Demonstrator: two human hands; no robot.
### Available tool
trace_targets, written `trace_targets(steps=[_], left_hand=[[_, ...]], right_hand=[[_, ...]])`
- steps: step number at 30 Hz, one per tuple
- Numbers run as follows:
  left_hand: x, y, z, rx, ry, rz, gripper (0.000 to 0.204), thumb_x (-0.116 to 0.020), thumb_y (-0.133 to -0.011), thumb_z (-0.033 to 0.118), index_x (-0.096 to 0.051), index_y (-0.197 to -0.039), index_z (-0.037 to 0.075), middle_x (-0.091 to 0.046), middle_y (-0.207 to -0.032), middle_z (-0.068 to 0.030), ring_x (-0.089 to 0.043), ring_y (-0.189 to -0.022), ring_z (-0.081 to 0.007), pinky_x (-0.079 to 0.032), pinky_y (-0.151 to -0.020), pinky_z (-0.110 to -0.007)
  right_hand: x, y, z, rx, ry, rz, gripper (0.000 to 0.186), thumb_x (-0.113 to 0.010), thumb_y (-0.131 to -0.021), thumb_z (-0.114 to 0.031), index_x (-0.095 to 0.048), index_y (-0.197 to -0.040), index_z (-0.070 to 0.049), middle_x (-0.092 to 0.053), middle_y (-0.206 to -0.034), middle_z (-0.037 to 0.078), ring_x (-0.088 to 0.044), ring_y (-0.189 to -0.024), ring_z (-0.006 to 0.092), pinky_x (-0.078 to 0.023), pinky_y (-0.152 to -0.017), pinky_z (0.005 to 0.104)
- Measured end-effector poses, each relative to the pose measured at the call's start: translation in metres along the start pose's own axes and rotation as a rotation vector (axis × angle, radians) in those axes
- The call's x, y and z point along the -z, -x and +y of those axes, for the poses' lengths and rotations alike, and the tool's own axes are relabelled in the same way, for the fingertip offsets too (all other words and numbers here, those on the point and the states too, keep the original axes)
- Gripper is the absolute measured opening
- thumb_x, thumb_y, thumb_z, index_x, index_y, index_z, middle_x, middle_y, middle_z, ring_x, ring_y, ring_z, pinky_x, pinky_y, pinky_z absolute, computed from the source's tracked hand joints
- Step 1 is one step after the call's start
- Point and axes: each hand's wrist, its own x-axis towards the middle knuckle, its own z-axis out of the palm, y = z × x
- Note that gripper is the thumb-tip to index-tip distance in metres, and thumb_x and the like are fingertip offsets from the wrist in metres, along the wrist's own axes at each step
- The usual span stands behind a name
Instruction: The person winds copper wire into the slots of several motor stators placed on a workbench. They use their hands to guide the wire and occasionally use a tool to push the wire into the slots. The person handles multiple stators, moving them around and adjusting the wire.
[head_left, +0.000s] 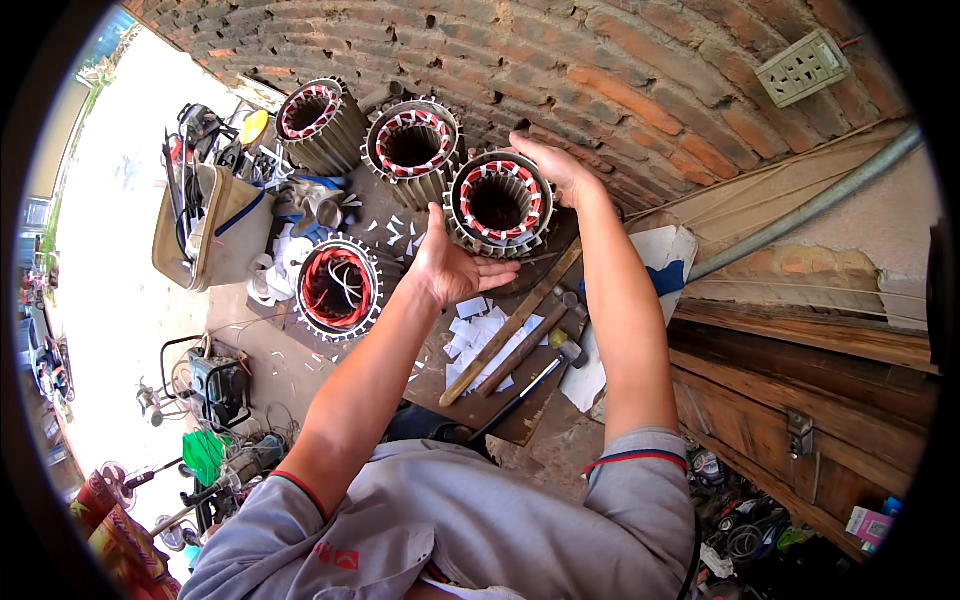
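Both my hands are on a finned motor stator [500, 236] with red windings and white slips round its bore. My left hand [450, 268] cups its near left side, palm up, fingers stretched along the lower casing. From the far right, my right hand [556, 168] presses against the casing, its thumb pointing up and its other fingers partly hidden. Two similar stators, one just to the left [413, 140] and another farther back [318, 120], stand upright along the brick wall. A fourth stator [338, 288], with loose white leads in its bore, is nearer on the left.
White paper pieces [475, 340] lie under a wooden bar [512, 325] and a hammer [525, 352]; a pen [530, 388] is close by. At left are a cream bucket [235, 225] of tools and a dark metal-framed machine [218, 380]. The brick wall [560, 70] bounds the far side.
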Motion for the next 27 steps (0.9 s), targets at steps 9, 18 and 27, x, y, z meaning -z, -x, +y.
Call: trace_targets(steps=[9,18,27], left_hand=[[-0.012,-0.005,-0.022,-0.246,-0.067,-0.068,0.08,-0.017,-0.088,0.074,-0.042,-0.138,0.016,-0.048,-0.136,-0.0133,-0.052,-0.12,-0.0336,-0.045,-0.095,-0.055],[-0.003,0.017,-0.042,-0.117,0.027,-0.116,0.086,-0.029,-0.085,0.078,-0.041,-0.142,0.015,-0.044,-0.142,-0.0146,-0.045,-0.128,-0.0363,-0.034,-0.103,-0.062],[0.016,0.012,-0.076,-0.203,-0.193,0.002,0.09,-0.041,-0.081,0.078,-0.037,-0.144,0.013,-0.046,-0.141,-0.0117,-0.046,-0.127,-0.0286,-0.032,-0.107,-0.054]], right_hand=[[-0.003,0.011,0.006,0.204,-0.004,-0.095,0.037,-0.042,-0.097,-0.023,-0.061,-0.117,0.001,-0.067,-0.108,0.009,-0.066,-0.092,0.0119,-0.055,-0.08,0.0275],[-0.012,0.089,0.044,0.519,0.058,-0.211,0.038,-0.054,-0.084,-0.012,-0.059,-0.119,0.003,-0.043,-0.143,0.018,-0.028,-0.14,0.0251,-0.019,-0.114,0.0394],[-0.021,0.104,0.073,0.016,-0.063,0.194,0.071,-0.051,-0.096,-0.041,-0.026,-0.144,0.006,-0.04,-0.142,0.017,-0.04,-0.13,0.0225,-0.031,-0.107,0.0308]])
